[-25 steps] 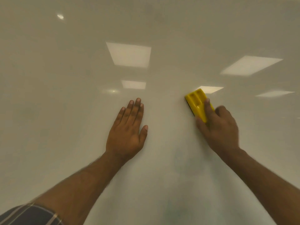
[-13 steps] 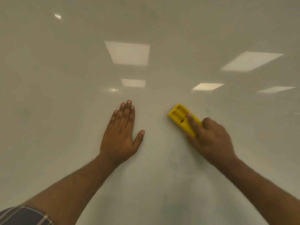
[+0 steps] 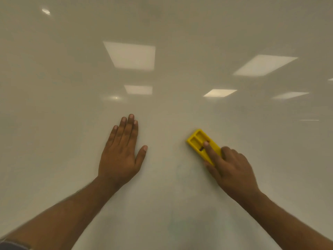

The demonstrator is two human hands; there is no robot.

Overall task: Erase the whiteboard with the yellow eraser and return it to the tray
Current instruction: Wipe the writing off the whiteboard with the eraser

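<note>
The whiteboard (image 3: pixel 72 87) fills the whole view, glossy and pale, with faint bluish smears low in the middle. My right hand (image 3: pixel 231 170) presses the yellow eraser (image 3: pixel 197 139) flat against the board, index finger stretched along its back; the eraser's lower end is hidden under my fingers. My left hand (image 3: pixel 120 156) lies flat on the board to the left of the eraser, fingers together and thumb out, holding nothing. No tray is in view.
Reflections of square ceiling lights (image 3: pixel 131 55) shine on the board's upper half. A striped sleeve edge (image 3: pixel 12 245) shows at the bottom left corner.
My right hand has slid the eraser down and to the left across the board. My left hand has shifted slightly lower in the view, staying flat on the surface.
</note>
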